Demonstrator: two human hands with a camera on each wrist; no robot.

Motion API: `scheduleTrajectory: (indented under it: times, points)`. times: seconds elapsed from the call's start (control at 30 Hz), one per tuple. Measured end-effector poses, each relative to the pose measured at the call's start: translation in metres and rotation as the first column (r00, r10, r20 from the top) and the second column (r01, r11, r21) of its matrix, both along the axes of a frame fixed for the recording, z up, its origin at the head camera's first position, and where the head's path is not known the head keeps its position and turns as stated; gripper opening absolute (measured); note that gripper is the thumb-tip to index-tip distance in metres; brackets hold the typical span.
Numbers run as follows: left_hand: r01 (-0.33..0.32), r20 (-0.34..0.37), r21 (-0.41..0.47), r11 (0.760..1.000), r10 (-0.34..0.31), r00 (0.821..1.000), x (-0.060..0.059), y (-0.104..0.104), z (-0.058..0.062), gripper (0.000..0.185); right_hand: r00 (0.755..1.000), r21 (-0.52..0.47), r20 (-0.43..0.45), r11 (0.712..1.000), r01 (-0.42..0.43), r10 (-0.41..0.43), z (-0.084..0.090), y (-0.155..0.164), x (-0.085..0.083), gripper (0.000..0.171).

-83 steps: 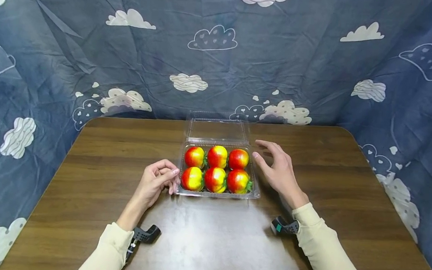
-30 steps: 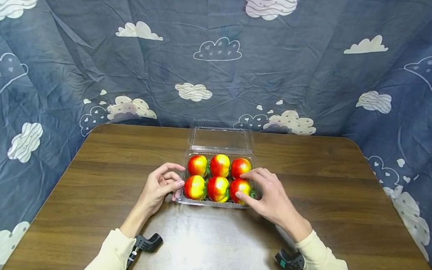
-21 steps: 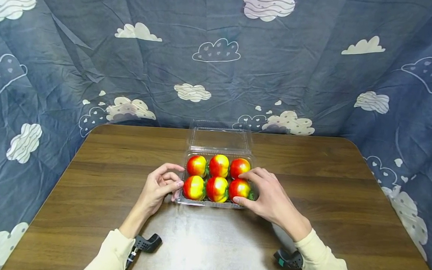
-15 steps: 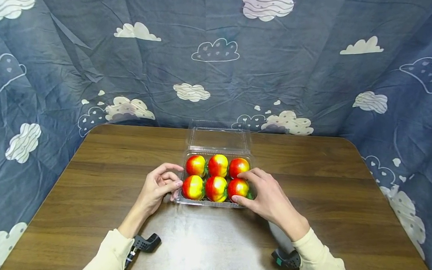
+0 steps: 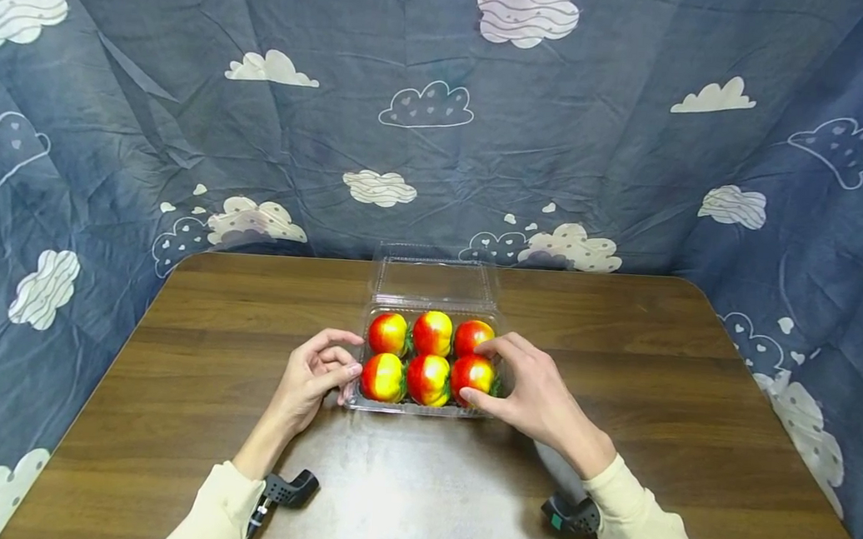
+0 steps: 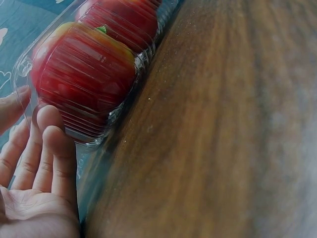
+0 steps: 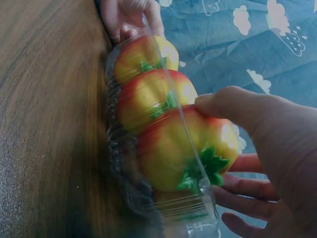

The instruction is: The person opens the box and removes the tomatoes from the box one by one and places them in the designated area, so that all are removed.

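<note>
A clear plastic clamshell container [image 5: 422, 409] holds several red-and-yellow fruits with green leafy tops, in two rows. Its lid [image 5: 434, 283] stands open at the back. My left hand [image 5: 311, 375] pinches the container's left rim; in the left wrist view, the thumb [image 6: 15, 105] is at the rim and the curled fingers are against the side wall. My right hand [image 5: 540, 394] reaches over the right wall, thumb and forefinger around the front right fruit [image 5: 472, 378]. In the right wrist view that fruit [image 7: 161, 153] sits inside the container, its leaves facing the wall.
The container stands on a brown wooden table [image 5: 191, 370], near its middle. A blue cloth [image 5: 321, 128] with white clouds hangs behind and at both sides. A black wrist device [image 5: 292, 488] is on each arm.
My right hand has come from beside the container onto the front right fruit, thumb and forefinger now around it. My left hand stays at the left rim. The head view has shifted slightly.
</note>
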State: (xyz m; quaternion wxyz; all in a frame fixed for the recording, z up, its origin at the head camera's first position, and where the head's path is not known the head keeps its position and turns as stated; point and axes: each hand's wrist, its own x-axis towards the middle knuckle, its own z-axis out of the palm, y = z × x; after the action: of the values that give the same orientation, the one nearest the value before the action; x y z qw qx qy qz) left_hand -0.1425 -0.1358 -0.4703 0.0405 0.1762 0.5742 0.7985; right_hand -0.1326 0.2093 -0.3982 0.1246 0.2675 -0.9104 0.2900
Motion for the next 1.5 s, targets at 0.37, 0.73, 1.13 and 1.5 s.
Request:
scheduleTrajectory:
  times: [0.37, 0.73, 1.13, 1.5]
  points:
    - [0.005, -0.006, 0.002, 1.000, -0.005, 1.000, 0.001, -0.002, -0.001, 0.038, 0.999, -0.125, -0.022, 0.992, -0.032, 0.030, 0.006, 0.002, -0.001, 0.056]
    - [0.012, -0.005, 0.000, 1.000, -0.012, 1.000, 0.000, -0.001, 0.000, 0.037, 1.000, -0.365, 0.019, 0.931, -0.005, 0.012, 0.016, 0.006, -0.001, 0.049]
    - [0.015, -0.007, 0.002, 1.000, -0.015, 1.000, 0.000, -0.001, 0.001, 0.038, 0.995, -0.498, 0.065, 0.861, 0.102, -0.080, 0.016, 0.011, -0.002, 0.050]
    - [0.019, -0.007, 0.010, 1.000, -0.019, 1.000, 0.000, -0.001, 0.001, 0.039, 0.978, -0.508, -0.005, 0.843, 0.175, -0.206, 0.014, 0.017, -0.006, 0.051]
